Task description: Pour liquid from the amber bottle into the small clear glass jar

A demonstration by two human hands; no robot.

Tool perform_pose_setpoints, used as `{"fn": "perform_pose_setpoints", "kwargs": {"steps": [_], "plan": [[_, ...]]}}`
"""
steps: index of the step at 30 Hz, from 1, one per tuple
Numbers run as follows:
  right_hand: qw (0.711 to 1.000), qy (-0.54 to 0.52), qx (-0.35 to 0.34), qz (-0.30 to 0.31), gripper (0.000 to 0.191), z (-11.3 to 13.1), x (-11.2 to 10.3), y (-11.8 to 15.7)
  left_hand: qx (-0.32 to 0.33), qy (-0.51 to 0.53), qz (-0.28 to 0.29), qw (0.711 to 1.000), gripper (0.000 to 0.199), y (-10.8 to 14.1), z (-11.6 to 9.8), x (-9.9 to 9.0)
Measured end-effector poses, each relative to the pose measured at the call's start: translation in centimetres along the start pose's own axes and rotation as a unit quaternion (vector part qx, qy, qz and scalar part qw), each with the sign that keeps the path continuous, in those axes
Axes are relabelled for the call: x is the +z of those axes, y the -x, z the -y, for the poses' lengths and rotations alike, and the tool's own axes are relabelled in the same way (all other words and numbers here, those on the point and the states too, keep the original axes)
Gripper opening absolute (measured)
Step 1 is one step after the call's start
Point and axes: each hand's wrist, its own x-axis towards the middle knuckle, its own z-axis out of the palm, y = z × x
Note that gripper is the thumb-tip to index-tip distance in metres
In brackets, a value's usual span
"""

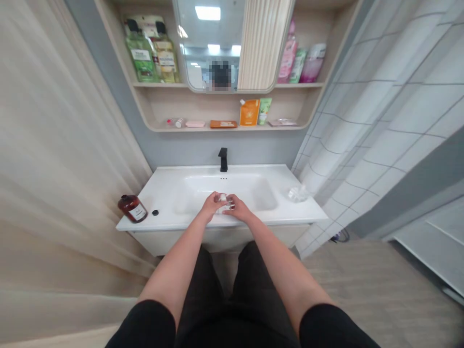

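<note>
Before me, the basin [261,193] sits in the counter [165,186], the faucet [224,160] behind it — bottle [132,208] and cap [155,212] at left, plastic item [297,194] at right. Above, cabinet [155,108] shelves hold toiletries either side of the mirror [217,41].

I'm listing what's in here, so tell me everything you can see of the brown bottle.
The brown bottle looks glossy, perhaps glass or plastic, with rounded shoulders, a short neck and a white label whose print is too small to read. It appears upright near the left front corner of the white countertop, with a small black disc beside it. Neither the left hand nor the right hand touches it. Whether it is capped, I cannot tell.
</note>
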Motion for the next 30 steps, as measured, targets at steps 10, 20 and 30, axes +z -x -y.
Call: {"fn": "perform_pose_setpoints", "kwargs": {"steps": [10,20,30], "plan": [[1.0,-0.006,0.005,0.004,0.07,0.3,0.0,-0.1,0.011,0.008,0.011,1.0,0.057,-0.1,0.2,-0.1],[1.0,0.015,0.016,0.002,0.07,1.0,0.0,0.2,0.001,-0.006,0.001,1.0,0.058,0.1,0.0,-0.1],[1.0,0.013,0.028,-0.004,0.07,1.6,-0.1,0.3,0.018,0.02,-0.021,0.999,0.064,0.1,-0.1,0.0]]}}
